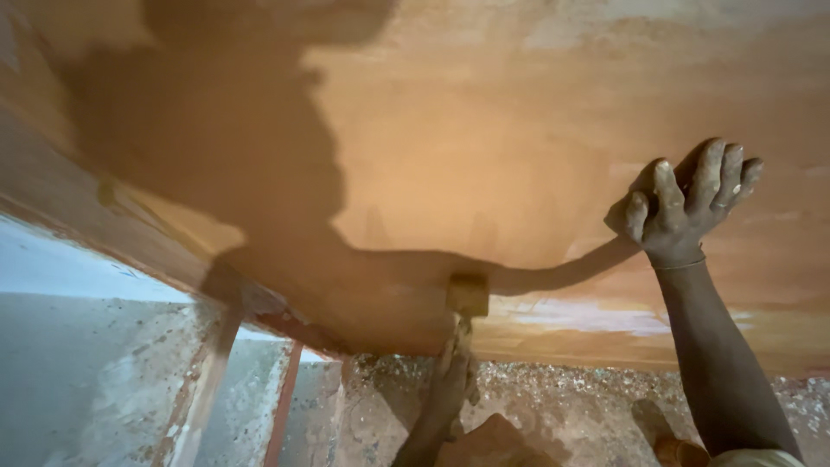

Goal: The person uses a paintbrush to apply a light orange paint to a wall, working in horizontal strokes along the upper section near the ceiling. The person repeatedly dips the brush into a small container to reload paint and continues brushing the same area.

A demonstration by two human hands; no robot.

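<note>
Here the left hand grips a small brush by its handle at 6 o'clock, bristles on the wall; it looks light, stiff-handled. The right hand rests spread at 3 o'clock.

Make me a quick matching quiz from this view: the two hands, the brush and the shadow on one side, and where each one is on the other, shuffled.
1. right hand
2. left hand
3. brush
4. shadow

A. upper left of the orange wall
B. low centre, gripping a handle
C. pressed on the wall, right side
D. head against the wall's lower part

Pairs: 1-C, 2-B, 3-D, 4-A
</note>
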